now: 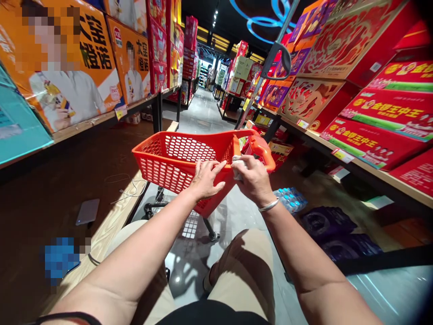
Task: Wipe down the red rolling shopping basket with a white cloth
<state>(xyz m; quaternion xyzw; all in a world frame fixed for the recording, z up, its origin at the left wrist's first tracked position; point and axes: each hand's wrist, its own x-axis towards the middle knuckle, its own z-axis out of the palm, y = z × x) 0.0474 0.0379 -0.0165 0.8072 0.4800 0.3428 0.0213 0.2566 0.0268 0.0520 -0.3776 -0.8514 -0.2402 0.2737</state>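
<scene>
A red plastic shopping cart (169, 170) with a perforated basket stands right in front of me, side-on, its handle (269, 155) at the right. On the near rim rests my left hand (205, 179), fingers stretched out and holding nothing. My right hand (254, 177), with a silver bangle at the wrist, is closed around a crumpled whitish cloth (237, 166). It presses the cloth against the rim near the handle end. What I can see of the basket's inside holds no goods. Black casters (212, 229) carry the cart on the shiny floor.
Shelves with orange drink cartons (130, 67) rise at the left, red gift boxes (385, 108) at the right. A wooden ledge (111, 234) runs low on the left, near a phone-like device (88, 212) and cables. Bottled water packs (291, 198) lie under the right shelf. A tiled aisle (203, 101) stretches ahead.
</scene>
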